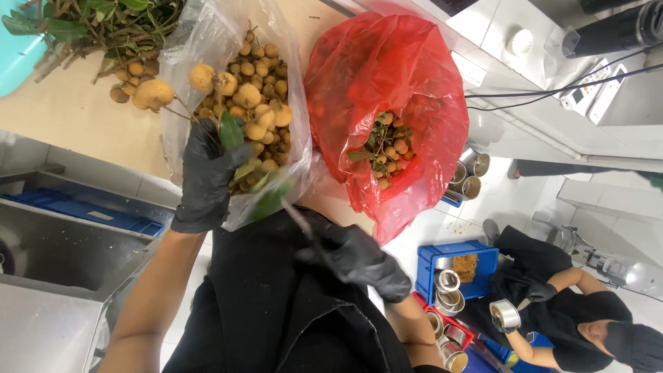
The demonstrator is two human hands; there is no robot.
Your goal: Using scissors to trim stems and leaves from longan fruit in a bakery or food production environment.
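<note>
Notably, the left hand (206, 176), in a black glove, was closed around a leafy stem of a cluster of tan round fruits (155, 93), gripping it at the mouth of a clear plastic bag (293, 148). The cluster stuck out past the bag's left edge, over the bare beige counter (76, 121). The right hand (356, 259), also black-gloved, was curled shut on a thin tool (297, 217); motion blur hid what kind it was. Its tip pointed up toward the lower lip of the clear bag, near a green leaf (269, 200).

The clear bag lay open and full of loose fruit, its lower edge hanging at the counter's rim against the person's dark apron (276, 311). Just beside it, touching on the right, sat a red plastic bag (387, 103) with fruits and stems in its opening. It also overhung the counter edge. A pile of leafy branches (103, 27) lay at the far left of the counter, next to a turquoise object (17, 55), only partly in view.

Open counter remained left of the clear bag. Below the counter edge on the left was a steel sink (55, 249) with a blue tray (90, 211) at its rim. On the floor to the right, a seated co-worker held a metal can (506, 316), with a blue crate (456, 269) of cans just beside.
</note>
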